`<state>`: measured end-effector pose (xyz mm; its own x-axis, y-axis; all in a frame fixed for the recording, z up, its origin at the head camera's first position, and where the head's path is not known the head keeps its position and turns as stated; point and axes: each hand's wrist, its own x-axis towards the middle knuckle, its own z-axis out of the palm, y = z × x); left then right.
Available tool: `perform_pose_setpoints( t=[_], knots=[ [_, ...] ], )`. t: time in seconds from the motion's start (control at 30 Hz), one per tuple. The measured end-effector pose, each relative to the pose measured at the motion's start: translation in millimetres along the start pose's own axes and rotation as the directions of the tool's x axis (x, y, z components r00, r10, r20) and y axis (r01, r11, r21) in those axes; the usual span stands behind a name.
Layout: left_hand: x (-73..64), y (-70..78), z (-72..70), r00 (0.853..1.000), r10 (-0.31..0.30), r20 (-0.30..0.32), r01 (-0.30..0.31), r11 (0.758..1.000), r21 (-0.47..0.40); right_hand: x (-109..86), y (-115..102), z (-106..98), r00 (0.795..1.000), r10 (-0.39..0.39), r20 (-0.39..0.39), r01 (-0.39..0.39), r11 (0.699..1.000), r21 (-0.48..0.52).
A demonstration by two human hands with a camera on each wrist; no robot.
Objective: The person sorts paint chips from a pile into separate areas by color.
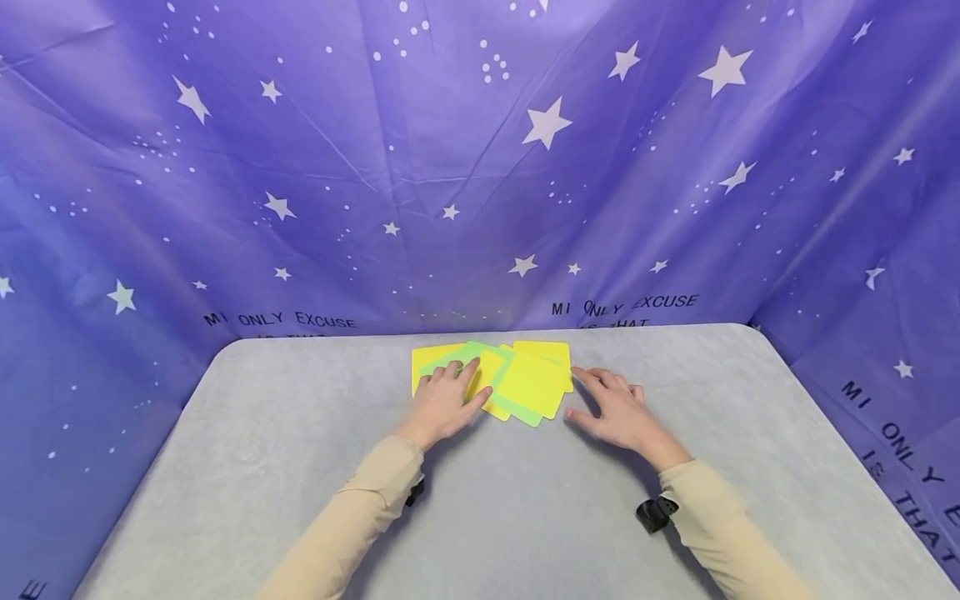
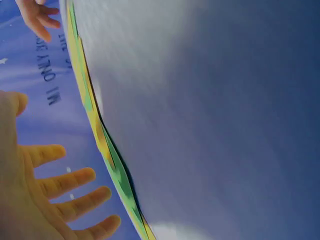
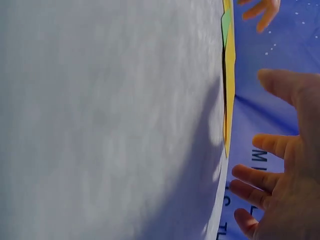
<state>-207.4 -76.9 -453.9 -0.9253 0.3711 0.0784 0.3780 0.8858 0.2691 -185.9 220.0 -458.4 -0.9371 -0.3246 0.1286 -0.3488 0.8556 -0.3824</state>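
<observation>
Several yellow and green square cards [image 1: 531, 385] lie overlapped in a loose row at the far side of the table. Over the left part of the row hovers my left hand [image 1: 444, 406], its fingers spread; in the left wrist view the left hand [image 2: 50, 195] holds nothing and stands a little apart from the cards [image 2: 122, 180]. Just off the right end of the row is my right hand [image 1: 621, 414], thumb and fingers apart. The right wrist view shows the right hand [image 3: 290, 175] with nothing in its grasp, beside the cards' edge [image 3: 229, 85].
A grey table [image 1: 487, 517] spreads beneath both arms. Behind it and at both sides hangs a purple-blue cloth [image 1: 450, 150] with white stars and black lettering. A dark wrist device [image 1: 656, 514] sits at the right sleeve.
</observation>
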Motion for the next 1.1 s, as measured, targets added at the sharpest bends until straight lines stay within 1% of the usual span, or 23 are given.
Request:
perform_pose_setpoints(
  t=[0.07, 0.17, 0.27, 0.4, 0.5, 0.6, 0.8, 0.9, 1.0, 1.1],
  knots=[
    [4.8, 7.9, 3.2, 1.0, 0.005, 0.003, -0.005, 1.0, -0.024, 0.4, -4, 3, 1.0, -0.006, -0.005, 0.006, 1.0, 0.015],
    [11.3, 19.0, 9.3, 1.0, 0.017, -0.01, -0.018, 0.997, -0.075, 1.5, -9, 8, 1.0, -0.01, -0.009, 0.011, 0.999, 0.041],
    [15.6, 28.8, 15.4, 0.999, 0.034, -0.027, -0.037, 0.991, -0.125, 2.6, -13, 12, 1.0, 0.003, -0.009, -0.003, 0.998, 0.065],
    [17.8, 38.0, 20.8, 0.998, 0.04, -0.039, -0.045, 0.989, -0.14, 4.8, -17, 16, 0.999, 0.03, -0.017, -0.029, 0.995, 0.091],
    [18.6, 41.8, 22.1, 0.998, 0.037, -0.053, -0.044, 0.991, -0.126, 6.6, -18, 17, 0.999, 0.033, -0.024, -0.03, 0.994, 0.107],
    [19.6, 44.8, 22.7, 0.997, 0.042, -0.062, -0.05, 0.989, -0.139, 7.5, -18, 18, 0.999, 0.026, -0.027, -0.022, 0.992, 0.12],
    [22.3, 52.1, 24.3, 0.997, 0.052, -0.051, -0.062, 0.978, -0.2, 7.3, -16, 19, 0.999, 0.039, -0.023, -0.034, 0.986, 0.162],
    [23.8, 54.4, 26.0, 0.998, 0.044, -0.045, -0.053, 0.972, -0.227, 7.4, -15, 19, 0.999, 0.049, -0.023, -0.044, 0.982, 0.185],
    [24.5, 55.3, 26.2, 0.999, 0.024, -0.042, -0.035, 0.957, -0.289, 7.0, -16, 19, 0.997, 0.068, -0.021, -0.062, 0.974, 0.217],
    [24.7, 55.3, 25.6, 0.999, 0.012, -0.042, -0.027, 0.931, -0.365, 5.6, -17, 18, 0.996, 0.081, -0.025, -0.073, 0.967, 0.244]
  ],
)
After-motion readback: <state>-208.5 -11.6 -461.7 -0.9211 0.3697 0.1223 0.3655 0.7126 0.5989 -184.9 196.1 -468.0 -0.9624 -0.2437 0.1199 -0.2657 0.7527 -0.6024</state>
